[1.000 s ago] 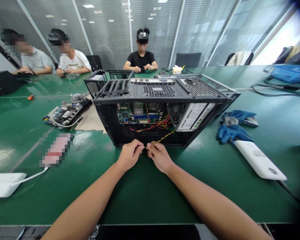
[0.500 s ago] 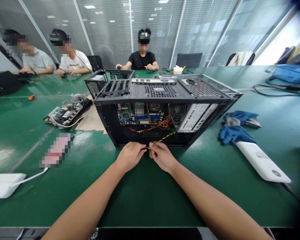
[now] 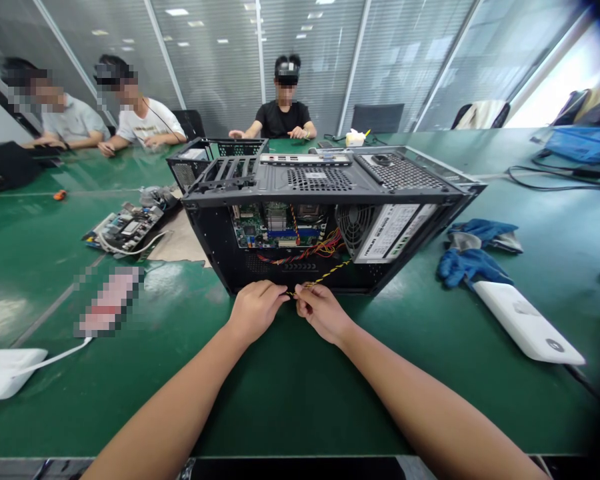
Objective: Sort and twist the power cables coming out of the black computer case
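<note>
A black computer case (image 3: 275, 190) stands on the green table, its open side facing me. Inside it are a motherboard (image 3: 280, 230), red and orange wires, and a power supply (image 3: 393, 233) with a fan. From below the power supply a twisted yellow-and-black cable (image 3: 333, 270) runs out to my hands at the case's lower edge. My right hand (image 3: 325, 310) pinches this cable. My left hand (image 3: 257, 307) is closed on the cable's end just to the left, a short stretch showing between the fingertips. The end itself is hidden by my left fingers.
Left lie a loose circuit board (image 3: 125, 227) on cardboard (image 3: 180, 240), a blurred-out phone-like item (image 3: 111, 301) and a white power bank (image 3: 10, 373). Right are blue gloves (image 3: 473, 260) and another white power bank (image 3: 527, 323). Across the table a person in black (image 3: 285, 120) sits; two others sit left.
My hands stay at the cable, the left shifted slightly left; the dark piece seen at its fingertips is now hidden. The view has moved a little. The co-workers' hands have shifted.
</note>
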`<state>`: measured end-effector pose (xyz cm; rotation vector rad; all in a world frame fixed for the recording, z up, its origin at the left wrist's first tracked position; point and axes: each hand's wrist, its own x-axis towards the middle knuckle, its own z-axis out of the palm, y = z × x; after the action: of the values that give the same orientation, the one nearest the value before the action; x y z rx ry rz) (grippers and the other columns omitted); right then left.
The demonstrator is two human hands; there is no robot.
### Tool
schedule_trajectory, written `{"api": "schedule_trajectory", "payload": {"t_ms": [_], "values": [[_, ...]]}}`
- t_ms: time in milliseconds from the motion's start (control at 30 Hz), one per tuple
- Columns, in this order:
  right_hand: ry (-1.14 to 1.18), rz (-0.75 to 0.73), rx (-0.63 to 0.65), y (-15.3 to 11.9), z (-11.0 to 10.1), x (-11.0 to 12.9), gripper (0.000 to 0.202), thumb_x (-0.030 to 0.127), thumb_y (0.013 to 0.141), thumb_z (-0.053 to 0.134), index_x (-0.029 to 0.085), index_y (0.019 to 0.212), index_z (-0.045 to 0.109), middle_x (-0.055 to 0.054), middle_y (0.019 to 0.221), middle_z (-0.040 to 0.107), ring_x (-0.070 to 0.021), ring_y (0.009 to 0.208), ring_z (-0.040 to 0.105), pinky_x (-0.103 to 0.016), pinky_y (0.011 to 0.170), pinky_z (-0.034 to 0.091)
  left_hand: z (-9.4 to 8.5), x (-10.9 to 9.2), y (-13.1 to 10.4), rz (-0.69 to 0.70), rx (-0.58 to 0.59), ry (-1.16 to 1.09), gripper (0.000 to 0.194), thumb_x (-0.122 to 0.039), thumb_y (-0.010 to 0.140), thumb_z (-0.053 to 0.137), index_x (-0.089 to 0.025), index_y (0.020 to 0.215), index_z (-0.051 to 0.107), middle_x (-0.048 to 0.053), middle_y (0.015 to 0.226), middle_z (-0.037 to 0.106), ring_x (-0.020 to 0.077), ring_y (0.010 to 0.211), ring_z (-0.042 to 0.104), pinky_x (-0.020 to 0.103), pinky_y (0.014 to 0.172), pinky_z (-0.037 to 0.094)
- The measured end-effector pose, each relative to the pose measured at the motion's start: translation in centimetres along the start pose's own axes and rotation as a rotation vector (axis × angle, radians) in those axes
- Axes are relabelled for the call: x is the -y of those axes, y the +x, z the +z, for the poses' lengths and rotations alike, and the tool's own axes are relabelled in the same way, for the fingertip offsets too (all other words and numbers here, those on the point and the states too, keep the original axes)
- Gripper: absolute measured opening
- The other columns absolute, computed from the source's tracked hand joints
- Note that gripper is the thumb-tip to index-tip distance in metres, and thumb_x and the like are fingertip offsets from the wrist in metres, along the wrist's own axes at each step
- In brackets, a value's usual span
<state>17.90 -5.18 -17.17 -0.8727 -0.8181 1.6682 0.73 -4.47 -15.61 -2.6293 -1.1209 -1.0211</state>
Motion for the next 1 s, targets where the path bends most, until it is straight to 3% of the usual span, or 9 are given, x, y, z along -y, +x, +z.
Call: {"api": "schedule_trajectory", "payload": {"t_ms": [567,1000], "values": [[-0.047,-0.022,0.007,0.05,-0.05,0.0,0.039,0.046,0.066,0.079,0.016,0.061,0.054,0.004,0.053,0.047,-0.0062,0.047,0.036,-0.024,0.046,0.025,0.43,0.26,-0.14,-0.088,0.113,-0.021,0.025,-0.029,0.097,0.043,-0.016,0.091,0.064,0.005,0.073,0.063,0.0167,0.069,0.059,0.031,0.068,0.049],[-0.014,-0.046,-0.042,0.04,0.05,-0.13,0.038,0.047,0.069,0.077,0.017,0.061,0.056,0.006,0.046,0.041,-0.0063,0.044,0.034,-0.025,0.046,0.024,0.35,0.18,-0.23,0.033,0.064,-0.064,0.02,-0.029,0.094,0.052,-0.014,0.103,0.062,0.008,0.088,0.067,0.0179,0.076,0.063,0.033,0.072,0.054]]}}
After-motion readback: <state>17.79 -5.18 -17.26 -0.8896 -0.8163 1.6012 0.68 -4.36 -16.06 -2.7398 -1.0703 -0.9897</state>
